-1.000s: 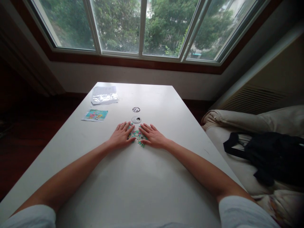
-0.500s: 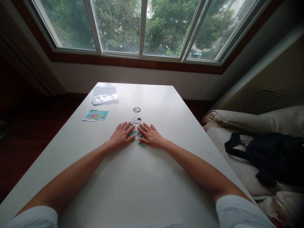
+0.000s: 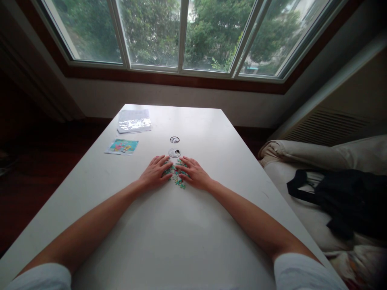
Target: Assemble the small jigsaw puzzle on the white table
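Observation:
A loose heap of tiny green, white and red pieces [image 3: 178, 181] lies on the white table between my hands; they look like small puzzle pieces, though they are too small to be sure. From the left, my left hand [image 3: 155, 171] rests over the heap's edge with its fingers apart. My right hand [image 3: 194, 172] lies on the other side, fingers spread, touching the pieces. Both palms face down and partly cover the heap. Just beyond the fingertips is a round grey-and-white disc [image 3: 174, 153], with a second black-and-white disc [image 3: 174, 139] behind it.
On the table's [image 3: 181, 241] left side lie a colourful picture sheet [image 3: 123, 146] and a clear plastic sleeve with papers [image 3: 134, 121]. To the right stands a pale sofa [image 3: 317, 155] with dark clothing [image 3: 347, 193] on it. A window is beyond the table.
My right hand has shifted slightly right, and both hands' fingers have drawn in a little. More of the small pieces show between them. The discs and sheets stay put.

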`<action>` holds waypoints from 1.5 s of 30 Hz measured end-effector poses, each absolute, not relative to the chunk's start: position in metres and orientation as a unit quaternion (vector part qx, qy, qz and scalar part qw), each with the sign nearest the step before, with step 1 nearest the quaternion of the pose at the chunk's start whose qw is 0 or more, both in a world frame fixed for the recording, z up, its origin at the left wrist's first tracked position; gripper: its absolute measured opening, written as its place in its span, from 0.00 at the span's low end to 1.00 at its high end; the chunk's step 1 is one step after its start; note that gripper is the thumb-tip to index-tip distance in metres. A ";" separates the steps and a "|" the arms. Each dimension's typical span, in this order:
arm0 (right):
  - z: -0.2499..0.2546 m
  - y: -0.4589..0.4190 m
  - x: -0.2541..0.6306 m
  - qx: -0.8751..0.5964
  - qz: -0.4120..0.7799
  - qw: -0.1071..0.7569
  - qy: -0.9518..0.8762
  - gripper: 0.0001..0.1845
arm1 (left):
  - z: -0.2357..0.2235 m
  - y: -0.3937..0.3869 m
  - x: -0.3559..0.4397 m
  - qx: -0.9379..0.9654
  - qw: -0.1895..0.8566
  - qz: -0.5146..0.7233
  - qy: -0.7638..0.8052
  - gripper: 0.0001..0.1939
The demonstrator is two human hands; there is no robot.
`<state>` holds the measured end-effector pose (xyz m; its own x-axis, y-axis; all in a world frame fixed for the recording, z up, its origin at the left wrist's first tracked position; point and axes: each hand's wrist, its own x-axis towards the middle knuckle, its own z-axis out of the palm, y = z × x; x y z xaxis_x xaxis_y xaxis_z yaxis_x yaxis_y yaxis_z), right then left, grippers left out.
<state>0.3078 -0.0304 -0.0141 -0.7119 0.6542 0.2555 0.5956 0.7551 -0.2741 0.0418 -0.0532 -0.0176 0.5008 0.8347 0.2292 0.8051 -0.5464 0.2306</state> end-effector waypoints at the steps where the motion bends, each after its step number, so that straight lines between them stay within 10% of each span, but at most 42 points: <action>1: -0.014 -0.030 0.308 -0.337 0.086 0.169 -0.922 0.25 | -0.017 -0.053 0.042 0.867 0.049 0.160 0.470 0.27; 45: -0.014 -0.027 0.307 -0.383 0.074 0.192 -0.900 0.27 | -0.005 -0.057 0.046 0.893 0.064 0.149 0.420 0.25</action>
<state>0.3070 -0.0275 -0.0137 -0.6320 0.7187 0.2898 0.6618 0.6951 -0.2807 0.0462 -0.0572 -0.0049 0.6029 0.7688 0.2130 0.7308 -0.6393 0.2393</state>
